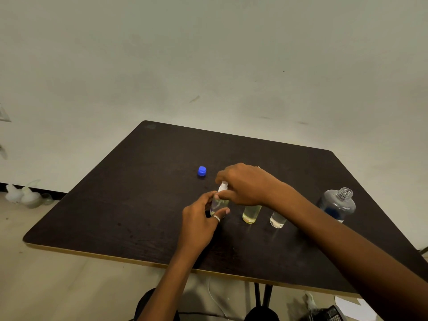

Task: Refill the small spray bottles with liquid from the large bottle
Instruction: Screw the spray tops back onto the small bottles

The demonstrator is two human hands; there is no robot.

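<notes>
Floor, beyond the desk's left corner: several pale translucent containers (25, 195) stand against the wall; their type cannot be told.

Blue cap (202, 171): lies on the dark desk (139, 205), toward the far edge, detached from any bottle and just left of the hands.

Left hand (201, 218): fingers and thumb curl around the lower body of a small spray bottle (218, 203), gripping it. A ring sits on one finger. This bottle stands upright near the desk's centre and holds pale yellowish liquid.

Right hand (246, 185): reaches across from the right, fingers pinched on the white spray head (223, 186) at the top of the same bottle.

Second small bottle (251, 214): upright just right of the held one, under the right wrist, with yellowish liquid; its top is hidden.

Third small bottle (277, 220): upright further right, contents clear; its top is likewise hidden by the forearm.

Large bottle (337, 205): upright near the right edge of the desk, transparent, neck open with thread exposed, blue label on its side.
</notes>
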